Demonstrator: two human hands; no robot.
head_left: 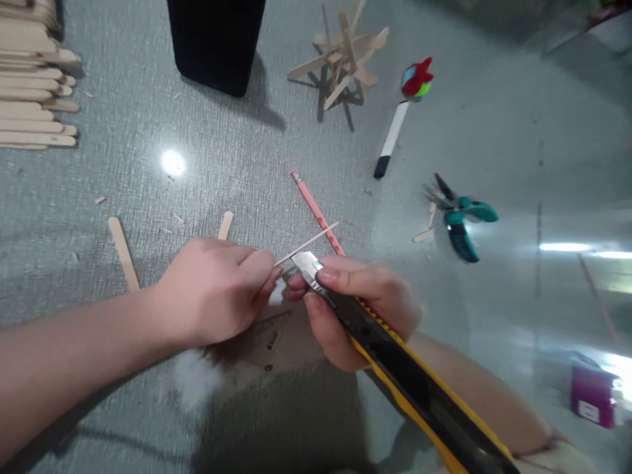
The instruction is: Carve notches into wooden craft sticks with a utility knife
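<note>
My left hand [222, 289] is closed around one end of a thin wooden craft stick [316, 237], seen edge-on, whose free end points up and to the right. My right hand [365, 303] grips a yellow and black utility knife [409, 375]. Its short metal blade [305, 261] lies at the stick, close to my left fingers; whether it cuts into the wood I cannot tell. Beneath the stick's tip a pink pencil [313, 204] rests on the table. Under my hands lies a clear flat sheet or ruler [269, 336] with small print, partly hidden.
Piled craft sticks [34, 99] lie at the upper left, near a black container [217, 46]. A stick structure [343, 59], a marker [392, 138], a red and green toy-like piece [417, 79] and teal pliers [461, 214] are farther right. One loose stick [123, 253] lies by my left wrist.
</note>
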